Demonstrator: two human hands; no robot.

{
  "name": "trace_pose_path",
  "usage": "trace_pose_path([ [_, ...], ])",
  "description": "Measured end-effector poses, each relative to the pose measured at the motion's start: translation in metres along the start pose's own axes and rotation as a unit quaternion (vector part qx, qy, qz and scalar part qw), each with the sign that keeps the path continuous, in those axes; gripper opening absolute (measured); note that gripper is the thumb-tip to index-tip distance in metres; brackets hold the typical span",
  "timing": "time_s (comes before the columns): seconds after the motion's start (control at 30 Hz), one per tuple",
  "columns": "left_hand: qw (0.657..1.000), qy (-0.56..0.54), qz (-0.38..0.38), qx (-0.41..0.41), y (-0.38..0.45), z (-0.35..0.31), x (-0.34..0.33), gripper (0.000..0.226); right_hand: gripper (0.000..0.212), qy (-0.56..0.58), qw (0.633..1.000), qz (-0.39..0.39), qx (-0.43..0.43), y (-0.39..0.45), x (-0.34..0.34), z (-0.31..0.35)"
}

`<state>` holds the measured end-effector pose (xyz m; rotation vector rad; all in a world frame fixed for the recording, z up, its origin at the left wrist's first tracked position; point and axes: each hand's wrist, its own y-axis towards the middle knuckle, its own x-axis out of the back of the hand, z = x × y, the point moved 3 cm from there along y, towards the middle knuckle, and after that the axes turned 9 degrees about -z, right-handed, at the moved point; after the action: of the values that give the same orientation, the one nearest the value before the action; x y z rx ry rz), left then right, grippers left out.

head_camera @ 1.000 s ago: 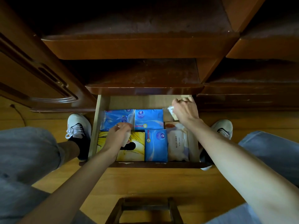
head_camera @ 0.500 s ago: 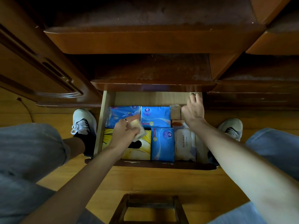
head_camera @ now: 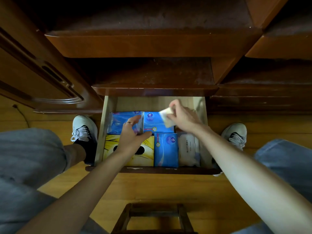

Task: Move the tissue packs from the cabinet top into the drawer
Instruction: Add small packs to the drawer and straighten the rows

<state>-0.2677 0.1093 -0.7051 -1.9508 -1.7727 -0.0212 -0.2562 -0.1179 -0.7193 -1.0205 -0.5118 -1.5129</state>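
The open drawer [head_camera: 101, 134] holds several tissue packs: a blue pack [head_camera: 118, 121] at back left, another blue pack [head_camera: 152, 124] at back middle, a yellow pack [head_camera: 145, 156] at front left, a blue pack [head_camera: 166, 150] at front middle and a white pack [head_camera: 188, 149] at front right. My right hand [head_camera: 183, 116] pinches a small pale tissue pack [head_camera: 166, 118] above the back right of the drawer. Over the yellow and back-left blue packs my left hand [head_camera: 133, 132] hovers with fingers spread, holding nothing.
The dark wooden cabinet [head_camera: 152, 43] rises above the drawer, with a panelled door [head_camera: 42, 78] at left. My two white shoes [head_camera: 83, 128] [head_camera: 234, 132] flank the drawer on the wooden floor. A dark wooden stool frame [head_camera: 152, 218] stands at the bottom middle.
The small pale pack passed from my left hand to my right hand, which lifted from the drawer's back right corner. My left hand has opened.
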Motion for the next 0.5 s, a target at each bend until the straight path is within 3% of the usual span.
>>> trace_pose_path([
  [0.1, 0.998, 0.057, 0.013, -0.003, -0.002, 0.009, 0.004, 0.046, 0.058, -0.197, 0.98, -0.033, 0.025, 0.004, 0.019, -0.039],
  [0.17, 0.998, 0.055, 0.013, 0.018, -0.002, 0.019, 0.008, 0.044, 0.066, -0.277, 0.958, -0.034, 0.063, 0.008, 0.018, -0.046],
  [0.3, 0.997, 0.065, 0.009, 0.029, 0.002, 0.027, 0.012, 0.041, 0.04, -0.484, 0.871, -0.008, 0.079, 0.019, 0.0, -0.042],
  [0.37, 0.988, 0.15, 0.013, -0.025, 0.005, 0.026, 0.014, 0.043, 0.036, -0.532, 0.844, -0.012, 0.058, 0.02, 0.0, -0.048],
  [0.4, 0.965, 0.248, 0.025, -0.081, 0.003, 0.028, 0.015, 0.05, 0.035, -0.546, 0.836, -0.021, 0.054, 0.021, 0.0, -0.051],
  [0.43, 0.921, 0.361, 0.048, -0.136, 0.001, 0.035, 0.015, 0.062, 0.035, -0.553, 0.831, -0.027, 0.052, 0.022, 0.0, -0.05],
  [0.5, 0.84, 0.505, 0.097, -0.175, -0.005, 0.053, 0.014, 0.086, 0.035, -0.548, 0.834, -0.027, 0.051, 0.023, -0.002, -0.047],
])
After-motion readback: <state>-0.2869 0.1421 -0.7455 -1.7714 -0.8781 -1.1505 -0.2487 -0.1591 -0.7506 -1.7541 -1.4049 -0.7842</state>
